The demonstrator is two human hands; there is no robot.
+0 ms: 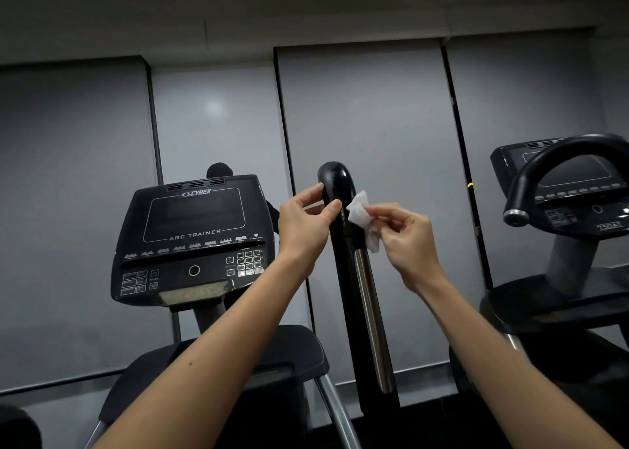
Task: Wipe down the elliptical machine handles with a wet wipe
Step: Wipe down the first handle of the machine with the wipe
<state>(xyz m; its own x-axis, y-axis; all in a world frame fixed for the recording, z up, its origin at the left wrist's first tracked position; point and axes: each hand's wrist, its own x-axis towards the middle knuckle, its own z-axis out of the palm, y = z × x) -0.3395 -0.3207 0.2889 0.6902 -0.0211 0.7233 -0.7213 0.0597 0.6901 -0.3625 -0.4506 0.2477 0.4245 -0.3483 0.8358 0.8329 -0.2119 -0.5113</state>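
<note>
While pinching a crumpled white wet wipe (360,214) between the thumb and curled fingertips of the right hand (405,241), holds it against the right side of the glossy black upright elliptical handle (335,179), just below the rounded top. Lets the lower tail of the wipe hang loose beside the handle. Grips the same handle near its top with the left hand (304,222): thumb laid across the front, index finger curled round the left side. Cannot tell how the remaining fingers lie behind it. Reaches up with both bare forearms from the bottom edge of view, one on each side of the handle. Shows a brushed-steel sensor strip (369,305) set into the handle's front lower down, below the wipe and apart from both hands. Places the black console marked CYBEX and ARC TRAINER (194,241) to the left of the handle, screen dark, keypad at its lower right. Finds a second machine at the right edge, with a curved black handlebar tipped by a silver end cap (544,156) arching in front of another dark console (571,173). Backs everything with pale grey roller blinds (367,115) split by dark vertical frames.
</note>
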